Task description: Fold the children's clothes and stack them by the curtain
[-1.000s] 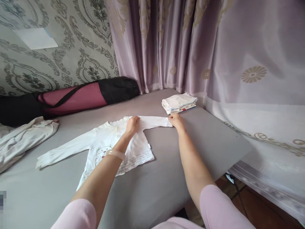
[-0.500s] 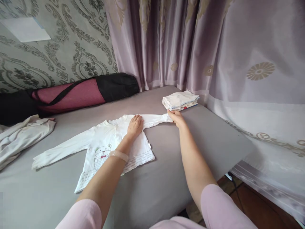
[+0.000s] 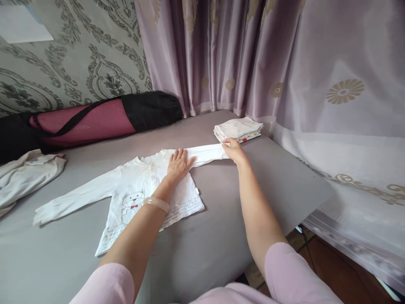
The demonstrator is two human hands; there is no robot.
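Note:
A small white long-sleeved shirt (image 3: 148,179) with a bear print lies spread on the grey bed surface (image 3: 209,245). My left hand (image 3: 180,164) rests flat on its shoulder near the base of the right-hand sleeve, fingers apart. At the far end of that sleeve, my right hand (image 3: 234,151) pinches the cuff between thumb and fingers, and the sleeve is stretched straight between both hands. The other sleeve reaches out to the left. Part of the shirt's lower front is hidden under my left forearm.
Just beyond my right hand sits a stack of folded clothes (image 3: 238,128). A crumpled pale garment (image 3: 30,177) lies at the left. Along the patterned wall rests a long black and maroon bag (image 3: 91,118). Purple curtains (image 3: 211,55) hang behind and at the right.
The right-hand sleeve, bunched at the cuff before, is now smoother and straighter. My left hand's thumb has spread outward. The view has shifted slightly.

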